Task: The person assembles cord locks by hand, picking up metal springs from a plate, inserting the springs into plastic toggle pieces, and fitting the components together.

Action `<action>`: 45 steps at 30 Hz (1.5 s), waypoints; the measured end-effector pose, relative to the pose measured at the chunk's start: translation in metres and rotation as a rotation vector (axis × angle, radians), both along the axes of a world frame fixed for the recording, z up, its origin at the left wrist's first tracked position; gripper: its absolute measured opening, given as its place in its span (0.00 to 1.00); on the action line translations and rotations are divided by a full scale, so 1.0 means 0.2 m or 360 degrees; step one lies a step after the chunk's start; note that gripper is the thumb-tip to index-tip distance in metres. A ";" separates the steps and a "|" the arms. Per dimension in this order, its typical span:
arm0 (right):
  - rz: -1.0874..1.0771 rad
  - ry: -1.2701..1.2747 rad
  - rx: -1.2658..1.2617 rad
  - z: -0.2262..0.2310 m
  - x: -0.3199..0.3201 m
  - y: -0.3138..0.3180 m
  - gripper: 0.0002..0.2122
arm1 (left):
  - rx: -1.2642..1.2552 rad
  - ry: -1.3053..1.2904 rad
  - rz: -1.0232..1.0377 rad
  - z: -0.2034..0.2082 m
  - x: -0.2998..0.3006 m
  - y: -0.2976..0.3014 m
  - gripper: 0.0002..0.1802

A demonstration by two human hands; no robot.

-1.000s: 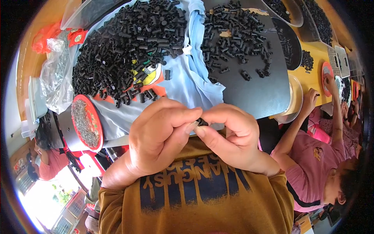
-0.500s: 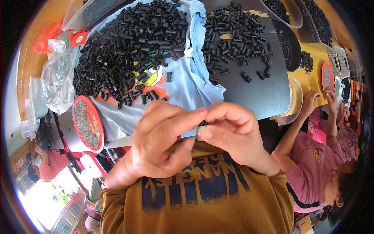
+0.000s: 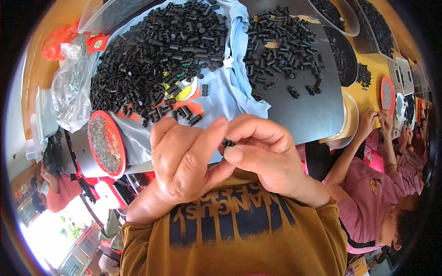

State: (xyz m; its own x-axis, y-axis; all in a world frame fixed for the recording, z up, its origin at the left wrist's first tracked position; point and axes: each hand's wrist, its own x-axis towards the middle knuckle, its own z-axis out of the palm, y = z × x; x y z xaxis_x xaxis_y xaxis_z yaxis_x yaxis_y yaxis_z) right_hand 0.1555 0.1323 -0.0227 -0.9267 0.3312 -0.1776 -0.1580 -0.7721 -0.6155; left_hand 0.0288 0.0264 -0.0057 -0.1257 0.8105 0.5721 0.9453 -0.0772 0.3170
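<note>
far black tabletop [image 3: 317, 110]: i see left hand [image 3: 184, 154] loosened, contents unclear, only right hand [image 3: 267, 158] now pinching a black fitting [image 3: 227, 143].

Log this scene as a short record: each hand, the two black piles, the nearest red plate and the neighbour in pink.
Left hand: close beside the held piece; contact unclear
Right hand: pinching a small black piece between thumb and index finger
Larger pile: black tubular pieces on light-blue printed cloth
Smaller pile: black pieces on dark tabletop, right of cloth
Red plate: left side, holding silvery bits
Person in pink shirt: right side
</note>
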 end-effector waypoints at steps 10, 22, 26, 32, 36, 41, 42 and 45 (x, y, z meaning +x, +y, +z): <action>0.0014 -0.0018 0.0226 0.00 -0.01 -0.01 0.06 | -0.0105 0.0233 0.0010 0.01 -0.05 -0.02 0.24; 0.0109 -0.0182 0.0234 -0.02 0.03 -0.01 0.10 | -0.0224 0.0103 -0.0139 0.00 -0.06 -0.03 0.25; 0.0181 -0.0138 0.0277 0.00 0.03 0.01 0.10 | -0.0182 0.0226 -0.0190 -0.01 -0.06 -0.06 0.25; 0.0061 -0.0150 0.0413 0.00 0.03 -0.02 0.09 | -0.0205 0.0185 -0.0266 -0.01 -0.09 -0.04 0.25; -0.0202 -0.0075 0.1202 -0.06 0.05 0.01 0.06 | -0.0390 -0.0019 -0.0266 0.09 -0.12 -0.01 0.27; -0.0634 -0.0181 0.1866 -0.05 0.12 0.09 0.08 | -0.0349 -0.0462 -0.0129 0.15 -0.15 0.05 0.26; -0.0674 -0.0210 0.1898 -0.06 0.14 0.10 0.08 | -0.0429 -0.0576 -0.0129 0.18 -0.16 0.07 0.24; -0.0718 -0.0232 0.1953 -0.08 0.15 0.13 0.06 | -0.0491 -0.0727 -0.0079 0.20 -0.20 0.14 0.23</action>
